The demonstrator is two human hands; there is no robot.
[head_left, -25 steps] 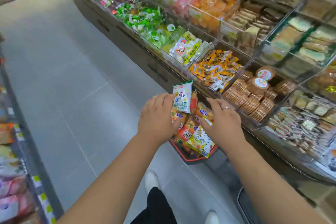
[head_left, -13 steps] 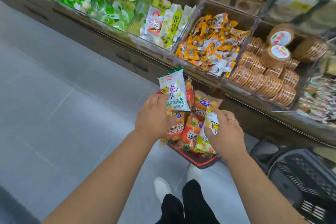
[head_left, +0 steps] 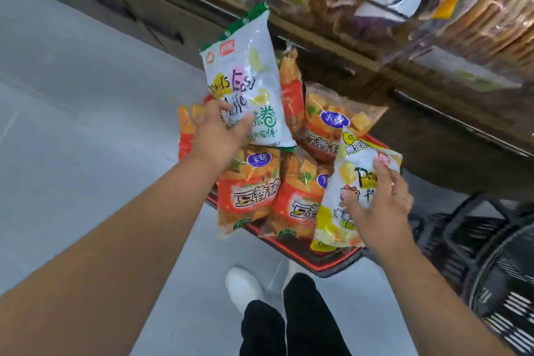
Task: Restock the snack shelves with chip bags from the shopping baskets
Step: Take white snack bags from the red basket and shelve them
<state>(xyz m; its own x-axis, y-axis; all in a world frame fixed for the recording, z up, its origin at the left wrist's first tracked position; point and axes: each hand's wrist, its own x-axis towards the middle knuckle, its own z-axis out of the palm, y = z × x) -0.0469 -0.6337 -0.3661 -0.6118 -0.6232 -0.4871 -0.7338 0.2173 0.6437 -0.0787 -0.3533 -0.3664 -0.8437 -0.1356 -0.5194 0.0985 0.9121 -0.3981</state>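
A red shopping basket (head_left: 326, 261) stands on the floor, heaped with orange chip bags (head_left: 248, 196). My left hand (head_left: 216, 136) grips the lower edge of a white bag with a green top (head_left: 248, 81), which stands upright above the heap. My right hand (head_left: 378, 205) is closed on a white and yellow bag (head_left: 344, 182) at the basket's right side. Both bags are lifted slightly off the orange ones.
The snack shelf's clear bins (head_left: 433, 3) hang over the basket at the top right, with dark cabinet fronts (head_left: 161, 23) below. A black basket (head_left: 497, 269) sits at the right. Grey floor (head_left: 72, 124) spreads left; my white shoes (head_left: 242, 286) are below the basket.
The view has tilted down and moved closer to the basket. The right hand has closed round the white and yellow bag; the left hand still holds the white and green bag upright.
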